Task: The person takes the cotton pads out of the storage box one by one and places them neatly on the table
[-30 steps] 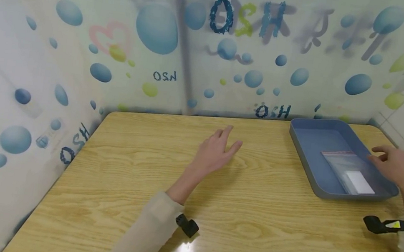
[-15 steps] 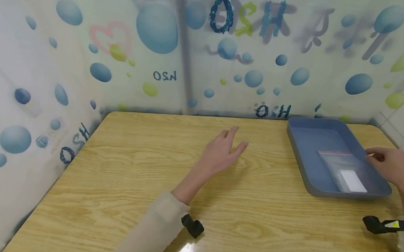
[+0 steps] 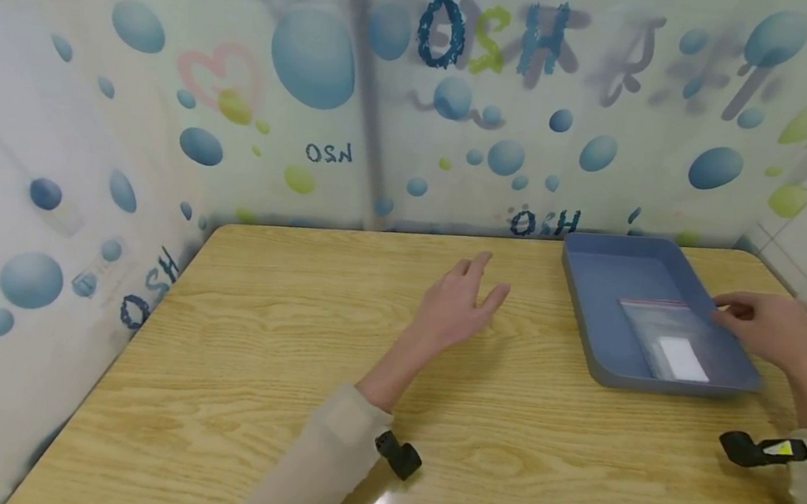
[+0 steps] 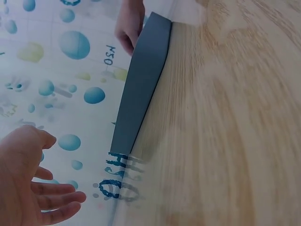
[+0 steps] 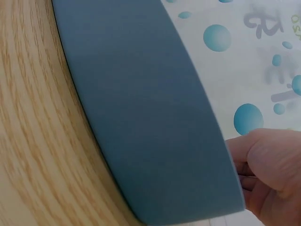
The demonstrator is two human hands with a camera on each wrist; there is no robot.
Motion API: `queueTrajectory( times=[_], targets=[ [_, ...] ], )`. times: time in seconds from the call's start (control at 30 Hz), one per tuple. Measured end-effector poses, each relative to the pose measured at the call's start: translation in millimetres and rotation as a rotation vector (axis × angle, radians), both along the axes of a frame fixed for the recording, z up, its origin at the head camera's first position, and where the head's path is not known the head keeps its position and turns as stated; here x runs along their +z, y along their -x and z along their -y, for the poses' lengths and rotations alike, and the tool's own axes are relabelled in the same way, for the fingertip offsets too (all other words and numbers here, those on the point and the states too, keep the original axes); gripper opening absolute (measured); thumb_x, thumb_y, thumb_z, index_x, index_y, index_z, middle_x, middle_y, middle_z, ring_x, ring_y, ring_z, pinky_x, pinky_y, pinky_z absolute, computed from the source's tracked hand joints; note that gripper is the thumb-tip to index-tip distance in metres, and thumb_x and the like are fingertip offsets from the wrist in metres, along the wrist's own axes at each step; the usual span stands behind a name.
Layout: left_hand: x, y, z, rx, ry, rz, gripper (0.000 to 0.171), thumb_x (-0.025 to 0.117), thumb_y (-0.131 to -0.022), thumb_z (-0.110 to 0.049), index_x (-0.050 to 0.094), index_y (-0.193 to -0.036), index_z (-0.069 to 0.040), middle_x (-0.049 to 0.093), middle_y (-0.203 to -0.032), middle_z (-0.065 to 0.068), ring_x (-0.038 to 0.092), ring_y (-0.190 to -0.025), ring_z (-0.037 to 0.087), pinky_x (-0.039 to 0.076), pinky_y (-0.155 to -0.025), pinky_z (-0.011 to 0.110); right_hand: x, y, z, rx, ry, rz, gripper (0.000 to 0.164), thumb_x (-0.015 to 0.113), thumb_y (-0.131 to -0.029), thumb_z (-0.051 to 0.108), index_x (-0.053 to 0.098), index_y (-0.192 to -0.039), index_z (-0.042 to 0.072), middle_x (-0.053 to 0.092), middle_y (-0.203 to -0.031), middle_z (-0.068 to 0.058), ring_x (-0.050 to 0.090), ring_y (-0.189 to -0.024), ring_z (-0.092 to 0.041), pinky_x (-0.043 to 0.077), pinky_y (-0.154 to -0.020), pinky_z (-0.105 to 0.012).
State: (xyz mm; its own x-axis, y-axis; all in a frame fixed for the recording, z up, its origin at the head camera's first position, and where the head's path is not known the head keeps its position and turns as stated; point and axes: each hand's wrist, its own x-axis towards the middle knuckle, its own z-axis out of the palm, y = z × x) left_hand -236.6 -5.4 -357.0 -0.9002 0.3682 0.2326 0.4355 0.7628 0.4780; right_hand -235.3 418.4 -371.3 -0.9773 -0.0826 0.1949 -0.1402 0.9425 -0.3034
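A shallow blue-grey tray (image 3: 620,270) lies on the wooden table toward the back right. Inside it is a clear zip bag (image 3: 648,316) with a red seal line and a white rectangular piece (image 3: 683,359). My right hand (image 3: 768,330) grips the tray's right rim, fingers curled at the edge; the right wrist view shows the tray's outer wall (image 5: 141,108) with the hand (image 5: 273,169) behind the rim. My left hand (image 3: 453,308) hovers over the table left of the tray, fingers spread and holding nothing. In the left wrist view that hand (image 4: 28,183) is apart from the tray (image 4: 141,84).
The pale wood table (image 3: 272,337) has rounded back corners. Behind it and at both sides hang white sheets (image 3: 417,144) printed with blue and green dots and lettering. Small black cameras (image 3: 397,455) sit at both sleeve cuffs.
The tray has slid left along the table with the bag in it, moved by my right hand, which has come to its right rim. My left hand has drifted slightly right.
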Motion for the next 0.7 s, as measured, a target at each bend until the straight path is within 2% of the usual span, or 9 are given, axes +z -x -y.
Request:
queueTrajectory(
  times=[0.1,0.3,0.47,0.7],
  targets=[
    [0.4,0.3,-4,0.002,0.001,-0.003,0.062,0.041,-0.108,-0.046,0.033,-0.156,-0.008,0.052,-0.144,0.017,0.059,-0.122,0.029,0.053,-0.094,0.045,1.2,1.2,2,0.025,-0.003,0.005,0.033,0.067,-0.095,0.01,0.063,-0.112,-0.018,0.069,-0.086,-0.026,0.063,-0.076,-0.042,0.051,-0.066,-0.053],
    [3.7,-1.0,-12,-0.017,-0.037,0.02,0.058,0.044,-0.108,-0.042,0.036,-0.155,-0.008,0.055,-0.139,0.014,0.059,-0.121,0.025,0.053,-0.093,0.042,2.8,4.6,8,0.044,0.049,0.071,0.035,0.065,-0.097,0.013,0.062,-0.114,-0.018,0.068,-0.084,-0.02,0.06,-0.066,-0.022,0.047,-0.057,-0.035],
    [6.5,-2.0,-19,-0.041,-0.084,0.042,0.056,0.046,-0.108,-0.039,0.04,-0.152,-0.007,0.055,-0.138,0.014,0.059,-0.119,0.023,0.053,-0.091,0.038,4.3,6.6,15,0.053,0.072,0.115,0.037,0.062,-0.099,0.015,0.06,-0.117,-0.017,0.068,-0.083,-0.018,0.059,-0.063,-0.019,0.047,-0.056,-0.034],
    [7.3,-1.6,-30,-0.08,-0.209,0.083,0.05,0.051,-0.106,-0.034,0.047,-0.147,-0.004,0.062,-0.123,0.013,0.064,-0.094,0.017,0.053,-0.079,0.03,6.2,7.4,23,0.06,0.09,0.146,0.039,0.062,-0.1,0.017,0.06,-0.118,-0.017,0.068,-0.079,-0.011,0.06,-0.062,-0.019,0.046,-0.055,-0.032]
  ],
)
